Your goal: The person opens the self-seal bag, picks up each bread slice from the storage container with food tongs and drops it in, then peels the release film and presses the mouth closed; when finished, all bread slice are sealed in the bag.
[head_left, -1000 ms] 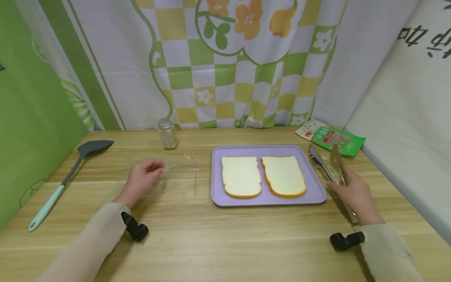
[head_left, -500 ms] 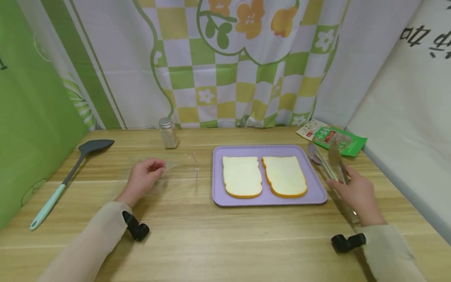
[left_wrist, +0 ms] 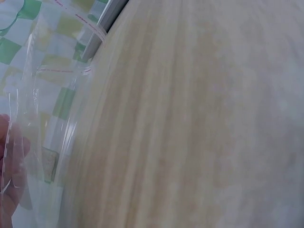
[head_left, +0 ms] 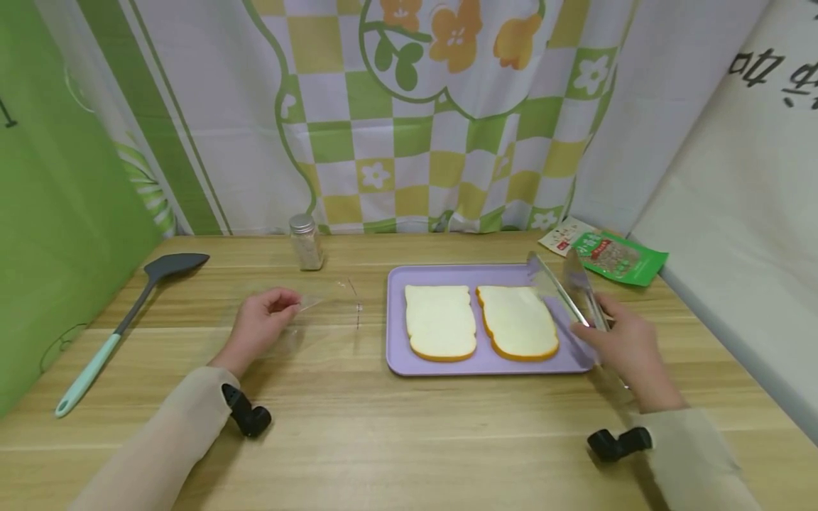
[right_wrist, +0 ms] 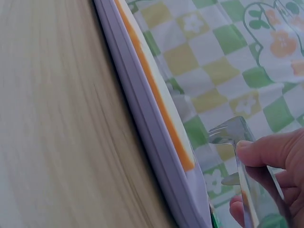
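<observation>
Your surface (head_left: 383, 440) is pale, grained wood. A lilac tray (head_left: 397, 341) lies flat on it, mostly between your left grip (head_left: 263, 319) and your right grip (head_left: 623, 344), nearer the right. Beyond your left grip stands a small metal-capped shaker (head_left: 307, 243); well to that grip's left lies a dark-headed turner (head_left: 136, 305) with a mint handle. A clear bag (head_left: 339, 312) spreads around the left grip. Beyond your right grip lies a green-and-white pouch (head_left: 613, 255).
</observation>
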Demonstrator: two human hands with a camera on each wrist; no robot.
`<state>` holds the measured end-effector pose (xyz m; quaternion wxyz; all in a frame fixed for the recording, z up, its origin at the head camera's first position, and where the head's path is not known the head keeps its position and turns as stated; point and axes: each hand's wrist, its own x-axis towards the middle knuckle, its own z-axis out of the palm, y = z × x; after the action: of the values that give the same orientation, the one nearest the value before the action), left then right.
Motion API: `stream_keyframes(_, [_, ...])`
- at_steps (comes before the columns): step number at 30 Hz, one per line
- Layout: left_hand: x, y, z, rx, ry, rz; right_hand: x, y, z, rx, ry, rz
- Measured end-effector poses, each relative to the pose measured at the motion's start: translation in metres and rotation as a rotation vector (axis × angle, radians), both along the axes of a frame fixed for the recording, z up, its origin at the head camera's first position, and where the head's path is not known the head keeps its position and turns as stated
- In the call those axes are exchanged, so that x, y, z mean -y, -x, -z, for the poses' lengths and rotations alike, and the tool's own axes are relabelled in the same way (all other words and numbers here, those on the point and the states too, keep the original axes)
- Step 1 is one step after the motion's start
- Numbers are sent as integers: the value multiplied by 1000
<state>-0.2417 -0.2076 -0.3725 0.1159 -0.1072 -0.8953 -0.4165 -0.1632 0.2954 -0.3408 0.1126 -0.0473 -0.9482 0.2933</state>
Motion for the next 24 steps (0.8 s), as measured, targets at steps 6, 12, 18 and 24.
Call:
stream_keyframes(6, [0,-1,0,14,2,-2,17,0,-4,16,30,-61])
stream_keyframes(12, [0,-1,-1,0,0,0,33,0,-4,28,50,-116])
stream_keyframes(18, [0,-3,-1,1,-1,1,47,1,3,11,77,-168])
stream_keyframes(24, [1,-3,-1,1,2,-3,62,-1,7,-3,84,-210])
